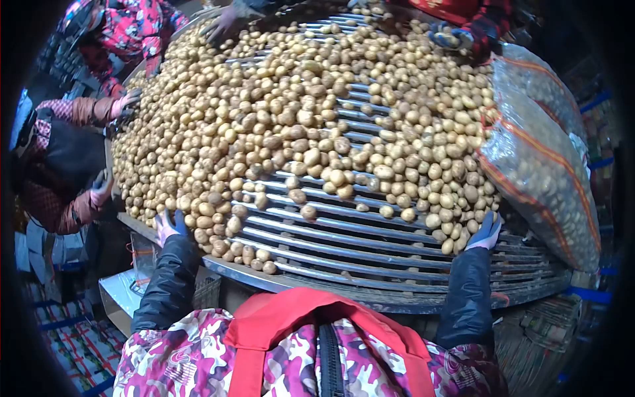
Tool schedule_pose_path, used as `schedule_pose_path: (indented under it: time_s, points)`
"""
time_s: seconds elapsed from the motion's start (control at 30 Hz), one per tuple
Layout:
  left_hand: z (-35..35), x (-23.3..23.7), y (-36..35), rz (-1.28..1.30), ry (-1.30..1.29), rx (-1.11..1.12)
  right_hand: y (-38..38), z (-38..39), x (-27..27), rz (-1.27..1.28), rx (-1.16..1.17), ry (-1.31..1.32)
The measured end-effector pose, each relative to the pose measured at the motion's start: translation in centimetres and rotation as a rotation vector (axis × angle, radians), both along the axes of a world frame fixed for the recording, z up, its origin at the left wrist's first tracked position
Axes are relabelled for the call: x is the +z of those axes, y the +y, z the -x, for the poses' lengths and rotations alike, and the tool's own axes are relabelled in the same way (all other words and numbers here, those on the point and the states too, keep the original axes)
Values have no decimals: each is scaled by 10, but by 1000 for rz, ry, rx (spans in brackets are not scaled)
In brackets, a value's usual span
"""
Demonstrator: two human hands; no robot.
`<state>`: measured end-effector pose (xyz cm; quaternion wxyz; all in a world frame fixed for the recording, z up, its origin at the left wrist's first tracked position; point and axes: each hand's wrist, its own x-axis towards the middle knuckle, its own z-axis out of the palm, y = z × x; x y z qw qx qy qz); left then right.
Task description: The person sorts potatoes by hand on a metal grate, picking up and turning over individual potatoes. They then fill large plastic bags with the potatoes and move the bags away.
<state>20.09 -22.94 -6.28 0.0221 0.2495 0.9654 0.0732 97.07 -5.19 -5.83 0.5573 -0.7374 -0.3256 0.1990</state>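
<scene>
A wide spread of potatoes covers much of a slatted metal sorting table. My left hand, in a blue and pink glove, rests against the potatoes at the near left edge with its fingers apart. On the near right, my right hand wears the same kind of glove; its fingers are stretched out along the side of a potato heap. Neither hand holds a potato. Between my hands the metal slats show, with a few loose potatoes on them.
Full mesh sacks of potatoes lean on the table's right side. Co-workers stand at the left and far sides, one gloved hand at the far right over the potatoes. A white box stands below my left arm.
</scene>
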Motion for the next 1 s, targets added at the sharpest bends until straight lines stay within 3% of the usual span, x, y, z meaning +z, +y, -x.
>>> schedule_pose_path:
  time_s: [0.03,0.1,0.17,0.27,0.4,0.43,0.47,0.53,0.57,0.6,0.63,0.7,0.73,0.77,0.9,0.97,1.0]
  points:
    - [-6,8,3,9,-37,9,2,14,2,-16,4,102]
    - [-7,10,5,44,-55,30,9,26,-16,-53,68,50]
    - [-11,12,6,39,-53,32,8,71,-1,10,96,4]
    - [-16,16,6,1,-52,4,22,118,-9,48,124,153]
    - [-20,19,7,-10,-58,6,28,223,-1,-23,355,-49]
    - [-22,23,7,-9,-60,-17,30,260,14,-72,382,93]
    - [-23,24,7,-19,-47,-39,35,273,-28,-63,363,87]
    - [-24,24,5,-55,-18,-97,40,328,-33,44,417,189]
    - [-25,23,5,-66,-3,-93,43,375,9,144,494,297]
    - [-25,21,4,-74,15,-111,61,393,-15,-7,612,148]
    - [-24,22,3,-78,33,-133,60,437,4,-201,567,99]
    - [-27,27,3,-110,24,-141,70,492,6,-84,560,510]
    - [-29,33,4,-104,15,-152,81,518,-3,-103,613,569]
    - [-29,31,3,-125,8,-157,88,536,-11,-124,653,513]
    - [-28,34,1,-120,-43,-189,97,635,50,-127,758,274]
    - [-27,38,0,-123,-45,-228,110,684,46,-76,686,-20]
    - [-25,33,-1,-165,-47,-241,127,711,28,-208,720,-53]
